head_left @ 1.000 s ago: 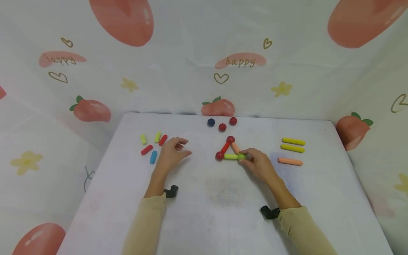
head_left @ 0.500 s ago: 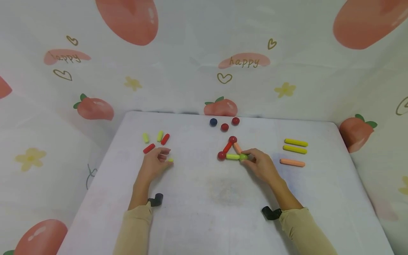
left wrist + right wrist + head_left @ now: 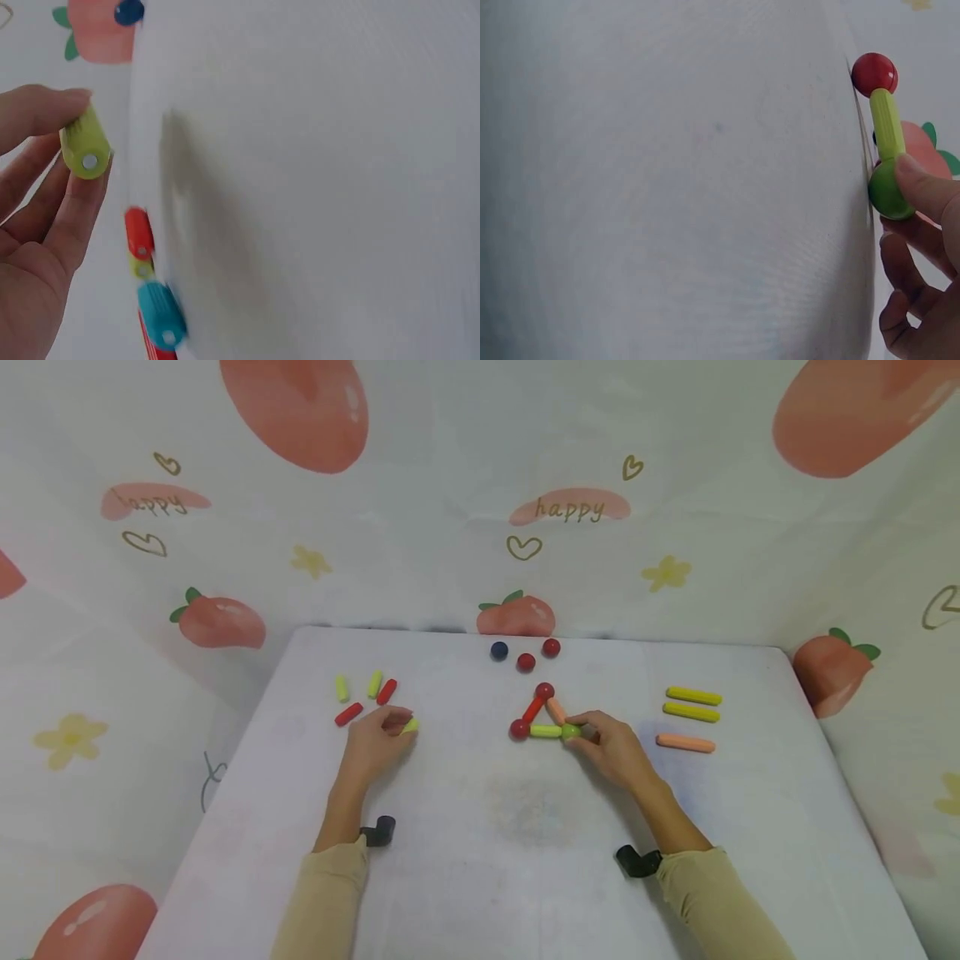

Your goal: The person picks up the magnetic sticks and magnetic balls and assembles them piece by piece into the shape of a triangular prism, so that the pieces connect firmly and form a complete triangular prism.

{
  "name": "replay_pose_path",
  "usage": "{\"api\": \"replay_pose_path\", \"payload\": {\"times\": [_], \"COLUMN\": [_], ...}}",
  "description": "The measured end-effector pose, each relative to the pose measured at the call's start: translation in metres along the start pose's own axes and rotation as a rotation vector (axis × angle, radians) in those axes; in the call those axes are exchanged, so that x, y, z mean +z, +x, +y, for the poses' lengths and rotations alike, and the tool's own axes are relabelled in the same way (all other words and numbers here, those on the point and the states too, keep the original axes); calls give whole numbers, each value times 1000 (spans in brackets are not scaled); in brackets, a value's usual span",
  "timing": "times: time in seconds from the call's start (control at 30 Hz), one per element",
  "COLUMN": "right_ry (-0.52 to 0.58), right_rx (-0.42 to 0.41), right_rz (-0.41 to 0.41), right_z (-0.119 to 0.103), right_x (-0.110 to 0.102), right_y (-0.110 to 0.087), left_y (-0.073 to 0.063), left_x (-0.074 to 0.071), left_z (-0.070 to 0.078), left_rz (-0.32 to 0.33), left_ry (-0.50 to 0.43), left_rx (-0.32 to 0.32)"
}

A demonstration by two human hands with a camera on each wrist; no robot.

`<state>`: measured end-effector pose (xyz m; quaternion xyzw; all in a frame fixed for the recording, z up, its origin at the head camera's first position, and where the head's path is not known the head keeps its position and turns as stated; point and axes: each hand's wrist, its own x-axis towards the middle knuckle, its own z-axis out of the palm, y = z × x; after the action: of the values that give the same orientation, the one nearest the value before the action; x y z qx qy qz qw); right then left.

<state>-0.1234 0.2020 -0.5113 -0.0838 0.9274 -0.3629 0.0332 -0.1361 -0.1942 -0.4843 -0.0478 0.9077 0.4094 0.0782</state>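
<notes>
Mostly white tabletop (image 3: pixel 495 877), fruit-print backdrop (image 3: pixel 435 510).

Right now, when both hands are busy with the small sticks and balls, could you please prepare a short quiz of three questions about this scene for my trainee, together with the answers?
1. True or false: the right hand is holding a red ball.
2. Which colour is the stick that the left hand pinches? A. blue B. yellow-green C. red
3. In the head view, how many loose balls lie beyond the triangle, and in which colours?

Key:
1. False; it holds the green ball at a corner of the triangle.
2. B
3. Three: one dark blue, two red.
</notes>
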Motion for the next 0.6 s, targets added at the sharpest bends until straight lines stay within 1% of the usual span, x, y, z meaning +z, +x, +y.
{"api": "replay_pose_path", "payload": {"times": [0.13, 0.27, 0.33, 0.5, 0.6], "right_ry": [-4, 2, 3, 13, 18], "right_rx": [13, 15, 12, 2, -3], "right_rz": [-7, -2, 1, 2, 6], "right_z": [0, 1, 1, 3, 4], "right_x": [0, 0, 0, 1, 1], "right_y": [0, 0, 1, 1, 1], "left_y": [5, 10, 12, 18, 19], "left_x": [14, 37, 50, 85, 101], "left_z": [21, 44, 55, 77, 86], "left_rz": [42, 54, 49, 26, -16], "left_ry": [-78, -179, -236, -374, -403], "left_rx": [62, 149, 176, 185, 178]}}
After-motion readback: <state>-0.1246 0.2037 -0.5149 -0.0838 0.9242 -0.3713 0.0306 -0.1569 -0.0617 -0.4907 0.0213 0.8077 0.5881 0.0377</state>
